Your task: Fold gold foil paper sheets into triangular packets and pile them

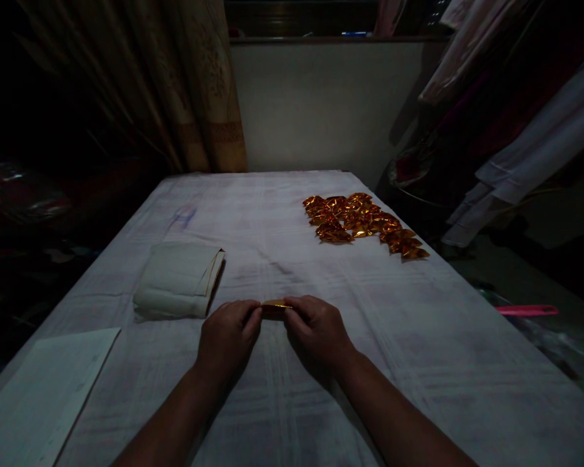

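Dim room, cloth-covered worktop [418,337]

A pale wall [321,104] stands behind it, a patterned curtain [199,84] hangs at left, clothes [516,110] hang at right, and a dark window [302,16] sits above.

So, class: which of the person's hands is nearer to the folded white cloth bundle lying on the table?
Left. The left hand sits just right of the folded white cloth bundle; the right hand is farther right, beyond the small gold foil piece.
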A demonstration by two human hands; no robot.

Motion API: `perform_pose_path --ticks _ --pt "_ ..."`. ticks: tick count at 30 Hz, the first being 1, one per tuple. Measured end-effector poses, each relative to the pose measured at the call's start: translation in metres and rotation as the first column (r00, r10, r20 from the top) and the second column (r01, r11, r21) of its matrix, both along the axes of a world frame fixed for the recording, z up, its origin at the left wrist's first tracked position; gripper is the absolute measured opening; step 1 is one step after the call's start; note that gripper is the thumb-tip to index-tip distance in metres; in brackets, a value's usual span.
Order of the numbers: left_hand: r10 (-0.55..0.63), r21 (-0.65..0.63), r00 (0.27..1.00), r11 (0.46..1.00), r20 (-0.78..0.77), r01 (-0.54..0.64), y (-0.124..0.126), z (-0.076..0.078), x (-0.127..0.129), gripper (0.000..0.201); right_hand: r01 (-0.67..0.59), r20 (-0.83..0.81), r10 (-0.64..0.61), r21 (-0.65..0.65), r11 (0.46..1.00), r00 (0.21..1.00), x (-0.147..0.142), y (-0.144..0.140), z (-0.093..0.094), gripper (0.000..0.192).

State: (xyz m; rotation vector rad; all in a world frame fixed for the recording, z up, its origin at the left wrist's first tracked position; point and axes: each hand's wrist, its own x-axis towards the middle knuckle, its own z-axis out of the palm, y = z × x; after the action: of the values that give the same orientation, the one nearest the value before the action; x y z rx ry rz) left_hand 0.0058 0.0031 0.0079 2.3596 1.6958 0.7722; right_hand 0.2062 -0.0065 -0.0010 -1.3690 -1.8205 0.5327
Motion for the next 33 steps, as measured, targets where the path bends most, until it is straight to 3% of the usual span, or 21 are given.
perform_pose_path --ticks 4,9,14,23,33 --pt "0.06 -0.094 0.996 0.993 -0.073 -0.067 -0.002 0.01 0.006 0.024 0.027 -0.026 -0.027 -0.034 0.999 0.999 -0.002 0.001 0.002 0.03" --pt "0.053 -0.061 0.999 0.997 -0.004 -0.053 -0.003 0.01 0.007 0.026 0.109 -0.071 -0.117 -0.106 0.988 0.991 0.0 0.004 0.006 0.024" --pt "0.047 -0.046 0.998 0.998 0.044 -0.045 -0.002 0.006 0.005 0.025 0.135 0.003 -0.137 -0.186 0.973 0.991 0.003 0.003 0.011 0.021" --pt "0.043 -0.004 0.999 0.999 -0.027 -0.043 -0.001 0.005 0.004 0.024 0.024 0.064 -0.023 -0.021 0.999 0.998 0.003 0.0 0.009 0.029" --pt "0.051 -0.033 0.999 0.998 0.01 -0.05 -0.002 0.007 0.007 0.028 0.031 0.204 -0.043 0.065 0.997 0.978 0.002 -0.002 0.008 0.025"
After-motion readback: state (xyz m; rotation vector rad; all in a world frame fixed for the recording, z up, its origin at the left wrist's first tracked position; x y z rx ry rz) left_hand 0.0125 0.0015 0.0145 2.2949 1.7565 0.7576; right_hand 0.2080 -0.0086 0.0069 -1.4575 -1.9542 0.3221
